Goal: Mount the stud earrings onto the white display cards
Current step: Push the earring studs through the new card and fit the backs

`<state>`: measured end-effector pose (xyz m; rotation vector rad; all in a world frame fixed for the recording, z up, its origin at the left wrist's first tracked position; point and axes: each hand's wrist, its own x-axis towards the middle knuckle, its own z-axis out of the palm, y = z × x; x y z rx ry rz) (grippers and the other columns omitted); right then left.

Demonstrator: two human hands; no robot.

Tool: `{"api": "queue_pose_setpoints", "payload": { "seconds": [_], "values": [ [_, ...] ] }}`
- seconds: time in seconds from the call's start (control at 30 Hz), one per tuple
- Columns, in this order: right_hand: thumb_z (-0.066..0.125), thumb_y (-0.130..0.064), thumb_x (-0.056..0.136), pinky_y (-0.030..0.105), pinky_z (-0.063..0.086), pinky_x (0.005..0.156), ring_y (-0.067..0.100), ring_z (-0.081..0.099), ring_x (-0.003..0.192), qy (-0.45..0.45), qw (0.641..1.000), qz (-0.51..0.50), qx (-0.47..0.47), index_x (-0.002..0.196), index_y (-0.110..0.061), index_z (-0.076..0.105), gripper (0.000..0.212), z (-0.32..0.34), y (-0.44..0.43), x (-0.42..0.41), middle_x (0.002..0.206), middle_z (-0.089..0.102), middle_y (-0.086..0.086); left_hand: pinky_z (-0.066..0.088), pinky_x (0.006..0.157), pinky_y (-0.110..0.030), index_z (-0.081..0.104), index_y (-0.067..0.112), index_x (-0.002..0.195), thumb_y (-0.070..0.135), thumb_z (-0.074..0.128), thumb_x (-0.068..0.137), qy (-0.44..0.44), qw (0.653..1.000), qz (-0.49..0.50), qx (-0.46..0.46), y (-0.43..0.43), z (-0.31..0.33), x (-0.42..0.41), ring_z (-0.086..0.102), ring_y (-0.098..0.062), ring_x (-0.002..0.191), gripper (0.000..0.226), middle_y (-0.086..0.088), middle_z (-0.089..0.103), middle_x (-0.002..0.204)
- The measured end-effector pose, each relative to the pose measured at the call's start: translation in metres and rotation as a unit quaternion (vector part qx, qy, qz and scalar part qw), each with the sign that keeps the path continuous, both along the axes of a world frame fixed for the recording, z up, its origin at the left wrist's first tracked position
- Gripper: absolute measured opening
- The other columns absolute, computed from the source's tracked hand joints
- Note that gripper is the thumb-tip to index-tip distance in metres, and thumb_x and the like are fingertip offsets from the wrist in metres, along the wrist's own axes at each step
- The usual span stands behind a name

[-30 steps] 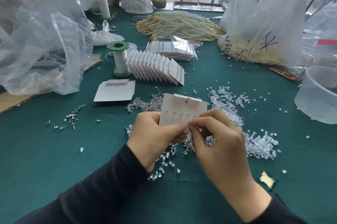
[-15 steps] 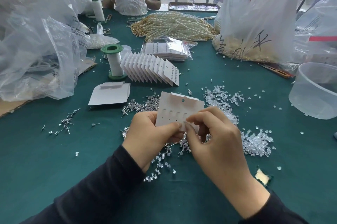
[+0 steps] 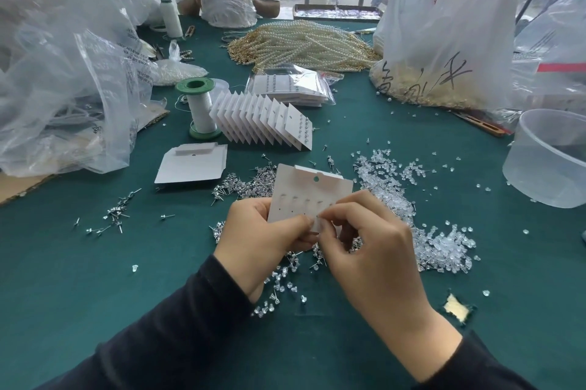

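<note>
Stud earrings (image 3: 250, 185) lie heaped near the middle of the bench (image 3: 79, 278), just behind a white card (image 3: 309, 196) held tilted above them. The left hand (image 3: 257, 240) grips the card's lower left edge, thumb on its face. The right hand (image 3: 371, 250) pinches the card at its lower row of holes with thumb and forefinger, other fingers curled; anything between them is too small to tell. Clear backs (image 3: 444, 243) lie scattered towards the right edge. Filled cards (image 3: 263, 123) stand in a row farther back.
</note>
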<state>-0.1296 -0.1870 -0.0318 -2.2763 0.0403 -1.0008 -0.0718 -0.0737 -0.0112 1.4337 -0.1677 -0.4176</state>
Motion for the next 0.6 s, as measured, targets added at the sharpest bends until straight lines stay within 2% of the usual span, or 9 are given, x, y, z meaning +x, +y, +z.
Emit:
{"api": "queue_pose_setpoints", "payload": {
  "seconds": [0.13, 0.33, 0.4, 0.47, 0.5, 0.57, 0.6],
  "values": [
    [0.068, 0.002, 0.070, 0.004, 0.036, 0.062, 0.000, 0.041, 0.058, -0.013, 1.000, 0.000, -0.027, 0.069, -0.004, 0.065, 0.007, -0.002, 0.001, 0.000, 0.072, 0.060, 0.003, 0.051, 0.046, -0.018, 0.070, 0.010, 0.052, -0.011, 0.063, 0.073, 0.011, 1.000, -0.006, -0.008, 0.001, 0.002, 0.000, 0.060, -0.010, 0.044, 0.030, -0.005, 0.067, 0.054],
    [0.066, 0.001, 0.072, 0.002, 0.033, 0.065, -0.001, 0.038, 0.060, -0.023, 0.999, -0.009, -0.045, 0.069, -0.005, 0.064, 0.007, -0.001, 0.002, -0.001, 0.073, 0.059, 0.003, 0.052, 0.048, -0.019, 0.072, 0.013, 0.055, -0.009, 0.061, 0.075, 0.038, 0.998, -0.038, -0.019, 0.004, 0.000, 0.003, 0.062, -0.011, 0.048, 0.032, -0.005, 0.068, 0.058],
    [0.066, 0.001, 0.073, 0.001, 0.032, 0.064, -0.001, 0.036, 0.060, -0.011, 0.999, -0.005, -0.047, 0.070, -0.005, 0.064, 0.007, -0.001, 0.002, -0.001, 0.073, 0.058, 0.002, 0.053, 0.050, -0.019, 0.073, 0.013, 0.057, -0.005, 0.065, 0.074, 0.043, 0.997, -0.065, -0.017, 0.006, 0.001, 0.005, 0.062, -0.011, 0.050, 0.026, -0.006, 0.068, 0.060],
    [0.067, 0.004, 0.074, 0.000, 0.031, 0.062, 0.000, 0.037, 0.059, 0.004, 0.999, -0.006, -0.036, 0.072, -0.005, 0.065, 0.009, -0.001, -0.001, -0.002, 0.075, 0.057, 0.001, 0.053, 0.052, -0.019, 0.073, 0.013, 0.059, 0.010, 0.074, 0.069, 0.045, 0.992, -0.122, -0.007, 0.006, 0.005, 0.009, 0.062, -0.012, 0.052, 0.011, -0.007, 0.068, 0.061],
    [0.069, 0.005, 0.074, 0.000, 0.031, 0.062, 0.000, 0.037, 0.058, 0.008, 1.000, -0.008, -0.026, 0.073, -0.005, 0.065, 0.010, 0.000, -0.003, -0.003, 0.075, 0.057, 0.000, 0.053, 0.052, -0.020, 0.073, 0.012, 0.059, 0.019, 0.077, 0.066, 0.058, 0.987, -0.151, -0.006, 0.008, 0.009, 0.012, 0.062, -0.013, 0.052, 0.011, -0.008, 0.068, 0.062],
    [0.070, 0.004, 0.073, 0.001, 0.033, 0.060, -0.003, 0.038, 0.056, 0.000, 1.000, -0.013, -0.003, 0.074, -0.005, 0.065, 0.011, 0.003, -0.008, -0.004, 0.075, 0.056, -0.002, 0.053, 0.051, -0.021, 0.073, 0.010, 0.060, 0.041, 0.076, 0.060, 0.079, 0.981, -0.176, 0.000, 0.016, 0.018, 0.020, 0.061, -0.014, 0.052, 0.031, -0.008, 0.068, 0.062],
    [0.069, 0.003, 0.074, 0.003, 0.034, 0.059, -0.002, 0.039, 0.057, -0.007, 1.000, -0.012, 0.014, 0.074, -0.006, 0.065, 0.010, 0.004, -0.009, -0.005, 0.075, 0.056, -0.002, 0.052, 0.052, -0.020, 0.074, 0.012, 0.063, 0.051, 0.068, 0.060, 0.042, 0.986, -0.158, 0.031, 0.022, 0.021, 0.026, 0.061, -0.013, 0.053, 0.039, -0.005, 0.069, 0.063]
  ]
}}
